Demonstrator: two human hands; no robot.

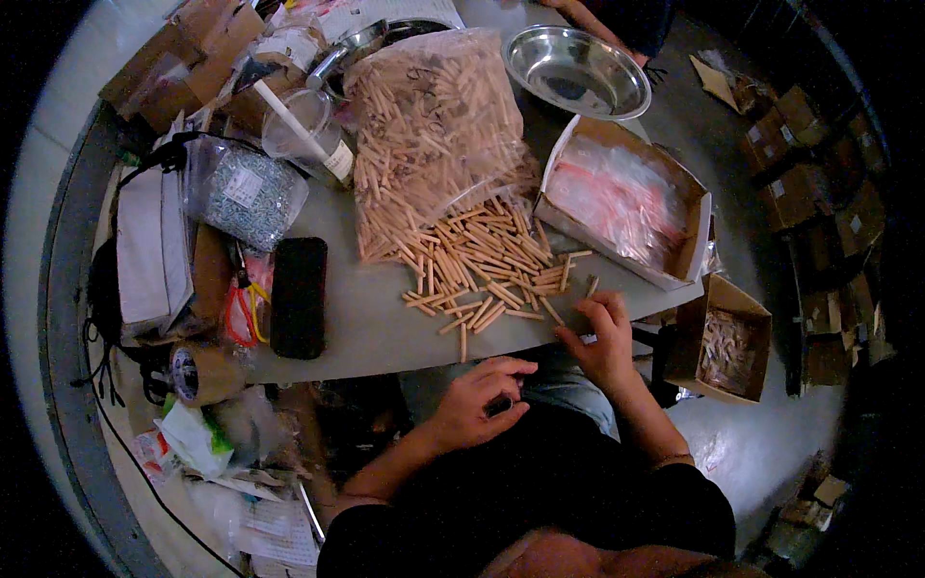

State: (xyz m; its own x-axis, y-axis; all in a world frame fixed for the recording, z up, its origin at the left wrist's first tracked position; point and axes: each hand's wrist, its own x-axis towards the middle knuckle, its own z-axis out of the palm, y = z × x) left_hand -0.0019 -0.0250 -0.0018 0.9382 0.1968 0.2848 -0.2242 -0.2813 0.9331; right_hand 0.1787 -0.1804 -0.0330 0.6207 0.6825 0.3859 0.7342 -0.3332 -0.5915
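A heap of short wooden dowels [487, 252] spills onto the table from a large clear plastic bag [434, 125] packed with more of them. My right hand [607, 339] is at the table's front edge, right of the heap, thumb and forefinger apart. Near its fingertips lie a loose dowel [592, 286] and a slanting dowel [552, 310]. A small pale spot shows by the thumb, too small to name. My left hand [472, 403] hovers over my lap, just off the edge, fingers bent and thumb apart; its palm is partly hidden, and I see nothing held.
At right stand a carton of clear plastic bags [626, 197] and, lower, a cardboard box [723, 337] with small pieces. A steel basin [578, 72] sits behind. Leftward are a black phone [300, 299], scissors [241, 313], a bag of screws [246, 193] and a tape roll [204, 374].
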